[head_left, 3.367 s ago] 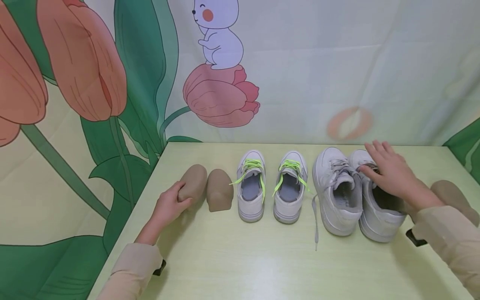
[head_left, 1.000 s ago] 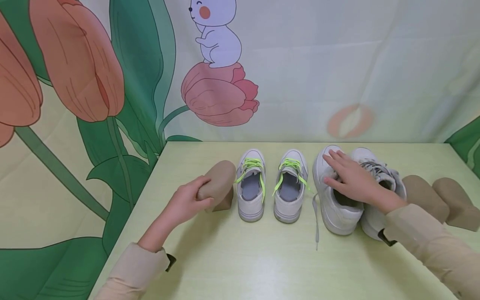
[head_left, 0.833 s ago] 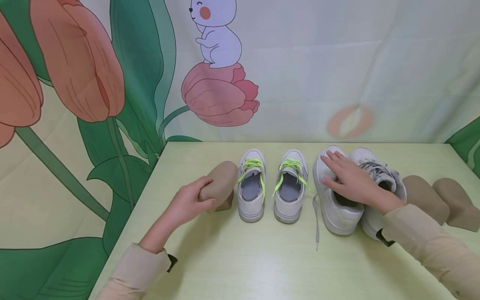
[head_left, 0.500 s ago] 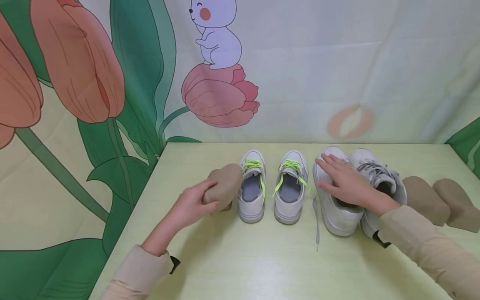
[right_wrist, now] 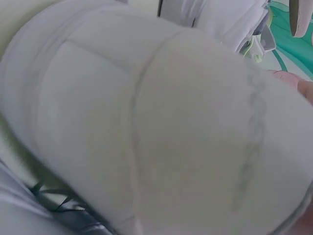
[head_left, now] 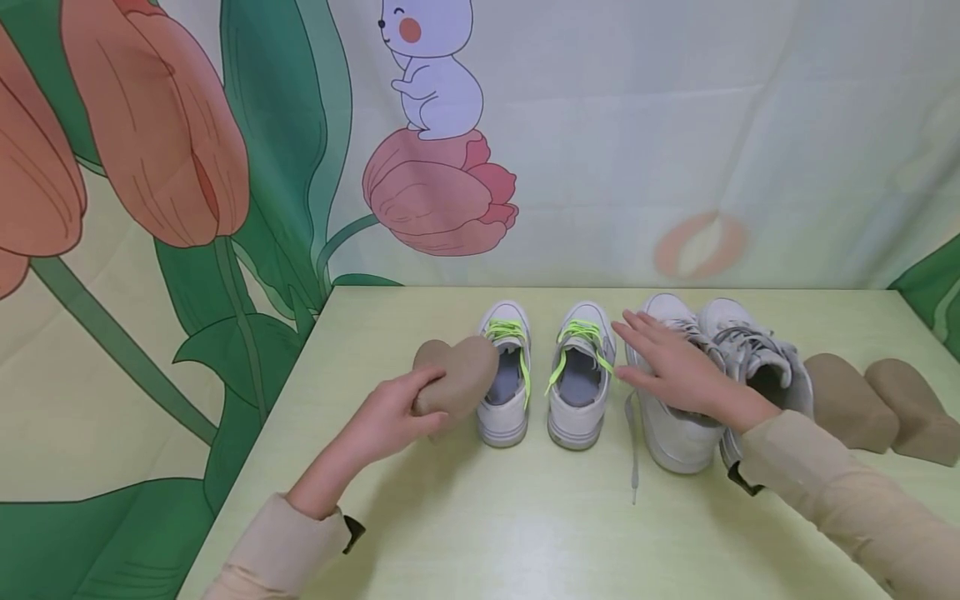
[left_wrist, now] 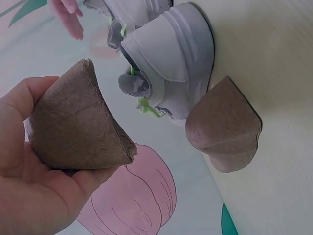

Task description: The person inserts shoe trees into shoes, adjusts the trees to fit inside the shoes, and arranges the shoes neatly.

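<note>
My left hand (head_left: 386, 421) grips a brown molded-pulp shoe insert (head_left: 461, 379) between thumb and fingers. It is tilted above the table and overlaps the left green-laced sneaker (head_left: 504, 427) in the head view. A second brown insert (left_wrist: 225, 122) lies on the table, mostly hidden behind the held one from above. Its neighbour to the right is the other green-laced sneaker (head_left: 574, 427). Over the left one of two larger white sneakers (head_left: 682, 446) is my right hand (head_left: 678, 367), fingers straight and holding nothing. That sneaker's heel (right_wrist: 186, 132) fills the right wrist view.
The second large sneaker (head_left: 723, 312) stands at the right of its pair, partly behind my right forearm. Two more brown inserts (head_left: 851, 404) lie at the table's right side. A loose grey lace (head_left: 633, 450) trails on the table. A printed curtain (head_left: 600, 150) hangs behind.
My left hand has picked up the left insert and carried it right, across the second insert toward the green-laced sneaker. My open right hand has moved left over the large sneakers.
</note>
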`<state>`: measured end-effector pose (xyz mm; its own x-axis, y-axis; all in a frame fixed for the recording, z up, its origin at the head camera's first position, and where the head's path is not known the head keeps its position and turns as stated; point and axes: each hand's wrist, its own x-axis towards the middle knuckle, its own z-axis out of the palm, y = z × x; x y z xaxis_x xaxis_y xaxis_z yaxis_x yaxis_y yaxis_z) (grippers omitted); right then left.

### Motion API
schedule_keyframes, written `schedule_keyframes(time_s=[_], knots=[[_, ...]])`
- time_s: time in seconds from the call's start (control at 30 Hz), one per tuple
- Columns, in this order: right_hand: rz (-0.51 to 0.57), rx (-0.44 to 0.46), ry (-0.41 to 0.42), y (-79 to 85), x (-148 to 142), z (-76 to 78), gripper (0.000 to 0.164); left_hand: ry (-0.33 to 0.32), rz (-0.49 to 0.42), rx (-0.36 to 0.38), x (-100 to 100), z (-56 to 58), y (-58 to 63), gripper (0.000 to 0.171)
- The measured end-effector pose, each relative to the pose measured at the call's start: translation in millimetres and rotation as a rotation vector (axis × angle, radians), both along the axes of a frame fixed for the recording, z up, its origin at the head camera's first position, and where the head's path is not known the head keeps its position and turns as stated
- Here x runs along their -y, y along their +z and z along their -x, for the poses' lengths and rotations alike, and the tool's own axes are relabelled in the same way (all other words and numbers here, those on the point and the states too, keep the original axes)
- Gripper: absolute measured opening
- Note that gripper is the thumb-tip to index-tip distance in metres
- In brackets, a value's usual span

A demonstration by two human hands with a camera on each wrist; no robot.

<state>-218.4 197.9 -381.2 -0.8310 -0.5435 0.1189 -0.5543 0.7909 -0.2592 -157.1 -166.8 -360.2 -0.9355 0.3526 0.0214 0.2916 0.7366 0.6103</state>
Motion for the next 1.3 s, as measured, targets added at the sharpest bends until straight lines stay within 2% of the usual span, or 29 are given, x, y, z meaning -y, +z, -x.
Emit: schedule_keyframes(time_s=[0.2, 0.47, 0.83, 1.13, 1.3], knots=[[0.017, 0.020, 0.007, 1.5, 9.2, -0.3, 0.063, -0.022, 0.011, -0.003, -2.7, -2.8, 2.7, 0.050], [0.014, 0.003, 0.033, 2.8, 19.7, 0.1, 0.063, -0.038, 0.021, 0.026, -6.3, -4.9, 3.8, 0.050], [0.029, 0.014, 0.048, 3.3, 33.7, 4.3, 0.064, -0.081, 0.041, -0.006, -12.0, -9.3, 8.1, 0.049], [0.056, 0.005, 0.070, 5.0, 44.9, 7.7, 0.063, -0.107, 0.043, 0.018, -13.7, -10.8, 8.2, 0.051], [0.078, 0.017, 0.091, 5.7, 54.0, 10.7, 0.062, -0.125, 0.049, 0.005, -13.8, -11.5, 8.3, 0.051]])
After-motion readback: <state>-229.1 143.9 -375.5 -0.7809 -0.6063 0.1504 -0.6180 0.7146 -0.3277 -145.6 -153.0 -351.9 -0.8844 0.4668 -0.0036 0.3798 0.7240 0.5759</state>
